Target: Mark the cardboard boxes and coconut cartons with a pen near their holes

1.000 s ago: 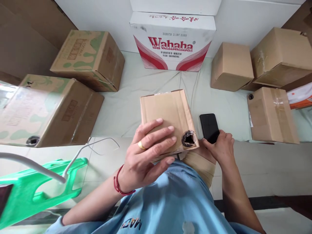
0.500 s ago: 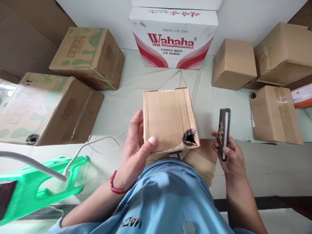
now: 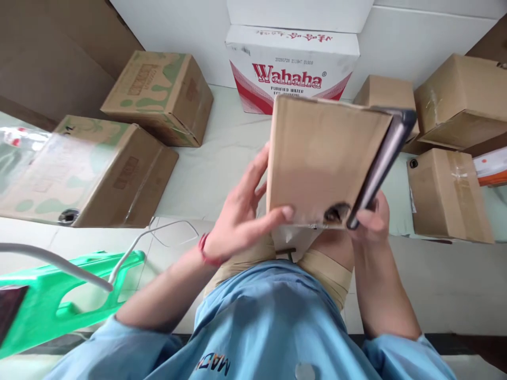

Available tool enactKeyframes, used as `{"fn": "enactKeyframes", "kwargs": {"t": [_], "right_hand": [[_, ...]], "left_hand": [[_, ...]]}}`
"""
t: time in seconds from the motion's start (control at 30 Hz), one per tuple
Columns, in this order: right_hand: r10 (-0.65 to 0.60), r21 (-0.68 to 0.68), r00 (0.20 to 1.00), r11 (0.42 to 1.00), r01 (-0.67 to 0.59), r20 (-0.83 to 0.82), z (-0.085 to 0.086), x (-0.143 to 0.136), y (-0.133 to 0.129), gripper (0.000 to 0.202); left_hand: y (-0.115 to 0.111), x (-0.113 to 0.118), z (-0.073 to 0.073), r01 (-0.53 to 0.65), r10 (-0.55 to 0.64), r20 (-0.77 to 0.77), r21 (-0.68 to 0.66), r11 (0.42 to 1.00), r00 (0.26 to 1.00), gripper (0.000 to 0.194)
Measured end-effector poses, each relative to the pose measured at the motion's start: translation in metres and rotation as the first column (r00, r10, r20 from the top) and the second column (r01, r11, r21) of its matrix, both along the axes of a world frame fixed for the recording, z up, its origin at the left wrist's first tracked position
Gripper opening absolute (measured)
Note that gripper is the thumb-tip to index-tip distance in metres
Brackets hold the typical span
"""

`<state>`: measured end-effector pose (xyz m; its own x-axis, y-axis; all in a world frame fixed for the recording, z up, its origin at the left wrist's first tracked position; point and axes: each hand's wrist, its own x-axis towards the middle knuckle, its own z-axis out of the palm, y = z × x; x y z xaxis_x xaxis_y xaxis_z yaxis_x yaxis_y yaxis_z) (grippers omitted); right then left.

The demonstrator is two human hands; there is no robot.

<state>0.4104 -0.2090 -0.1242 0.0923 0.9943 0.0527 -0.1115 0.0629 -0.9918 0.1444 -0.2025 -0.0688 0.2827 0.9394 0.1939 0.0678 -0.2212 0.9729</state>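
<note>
A small brown cardboard box (image 3: pixel 322 158) is held up in front of my body. My left hand (image 3: pixel 245 221) grips its left side, thumb over the lower edge and fingers behind. Near the lower right corner of the box is a round hole with a blackened rim (image 3: pixel 336 212). My right hand (image 3: pixel 372 221) is closed around the lower end of a slim black-and-silver slab (image 3: pixel 382 166), shaped like a phone. The slab stands tilted along the right side of the box. Whether the two touch, I cannot tell. Most of my right fingers are hidden behind the slab.
A white Wahaba-style water carton printed "Wahaha" (image 3: pixel 293 58) stands at the back. Cardboard boxes with green print (image 3: pixel 158 89) are on the left, plain brown boxes (image 3: pixel 447 190) on the right. A green plastic stool (image 3: pixel 99 301) and a white cable (image 3: pixel 55 264) are lower left.
The box has moved up and to the right, closer to the camera, in my left hand. My right hand has brought the slab up and left, against or beside the box's right side.
</note>
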Motion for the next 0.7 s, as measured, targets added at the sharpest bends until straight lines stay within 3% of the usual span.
{"fn": "enactKeyframes", "kwargs": {"t": [0.07,0.13,0.2,0.27,0.37,0.47,0.6,0.7], "right_hand": [[-0.087,0.109,0.996,0.991,0.083,0.033,-0.005,-0.005,0.044,0.088],[-0.081,0.137,0.996,0.988,0.075,0.034,-0.012,-0.015,0.084,0.084],[-0.055,0.103,0.998,0.993,0.055,-0.007,-0.019,-0.026,0.112,0.078],[-0.05,0.065,0.997,0.996,0.054,-0.059,-0.027,-0.035,0.123,0.073],[-0.09,0.053,0.992,0.994,0.095,-0.089,-0.036,-0.038,0.115,0.07],[-0.168,0.07,0.986,0.983,0.169,-0.017,-0.039,-0.034,0.088,0.072],[-0.272,0.102,0.955,0.96,0.261,0.115,-0.04,-0.029,0.048,0.074],[-0.298,0.097,0.945,0.953,0.287,0.133,-0.043,-0.031,0.028,0.075]], "left_hand": [[0.041,0.006,-0.019,-0.006,0.008,-0.015,0.107,0.994,1.0,0.082],[0.078,0.017,-0.04,-0.066,0.073,-0.042,0.153,0.986,0.996,0.073],[0.102,0.028,-0.058,-0.15,0.153,-0.014,0.132,0.98,0.988,0.069],[0.112,0.039,-0.072,-0.222,0.222,0.009,0.109,0.969,0.975,0.073],[0.113,0.045,-0.084,-0.317,0.32,-0.005,0.122,0.941,0.947,0.078],[0.112,0.041,-0.089,-0.41,0.427,-0.078,0.168,0.896,0.901,0.069],[0.113,0.036,-0.085,-0.519,0.599,-0.123,0.382,0.764,0.791,0.07],[0.108,0.041,-0.078,-0.509,0.64,-0.106,0.515,0.69,0.761,0.07]]}}
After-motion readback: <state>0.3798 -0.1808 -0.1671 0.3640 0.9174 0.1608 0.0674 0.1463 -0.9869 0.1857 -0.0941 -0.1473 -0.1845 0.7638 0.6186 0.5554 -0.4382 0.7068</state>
